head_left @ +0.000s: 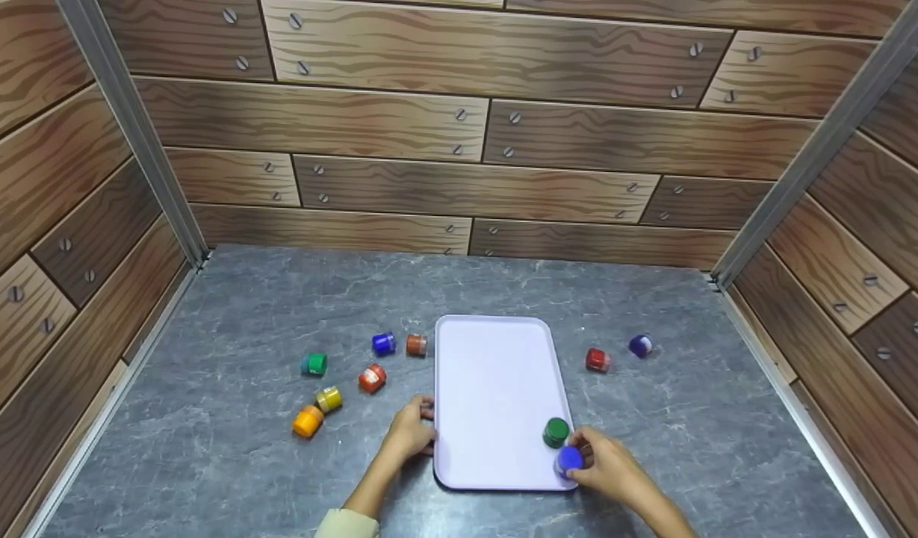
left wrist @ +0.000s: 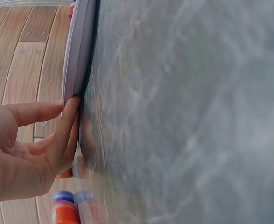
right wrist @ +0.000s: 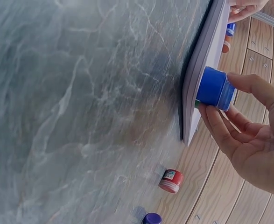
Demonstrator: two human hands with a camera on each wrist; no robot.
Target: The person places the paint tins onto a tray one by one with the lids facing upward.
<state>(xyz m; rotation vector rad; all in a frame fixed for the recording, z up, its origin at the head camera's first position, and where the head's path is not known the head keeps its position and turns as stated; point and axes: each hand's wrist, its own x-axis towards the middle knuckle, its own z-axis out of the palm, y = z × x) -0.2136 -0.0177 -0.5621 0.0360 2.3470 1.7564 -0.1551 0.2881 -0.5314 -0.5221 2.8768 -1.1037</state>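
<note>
In the head view, a pale lilac tray [head_left: 496, 388] lies on the grey table. My left hand [head_left: 410, 430] is at its left edge; thumb and finger pinch the rim [left wrist: 78, 56] in the left wrist view. At the near right corner, my right hand [head_left: 608, 463] holds a small blue paint jar [head_left: 568, 459] between thumb and fingers. The right wrist view has this blue jar [right wrist: 211, 86] right at the tray's rim. Just behind it on the tray stands a dark green paint jar [head_left: 556, 432], mostly hidden in the right wrist view.
Left of the tray are scattered jars: green [head_left: 315, 364], yellow [head_left: 329, 399], orange [head_left: 307, 421], red-orange [head_left: 372, 378], blue [head_left: 383, 344] and brown [head_left: 417, 344]. To its right lie a red jar [head_left: 597, 359] and a purple one [head_left: 640, 345]. Wood-patterned walls [head_left: 391, 179] enclose the table.
</note>
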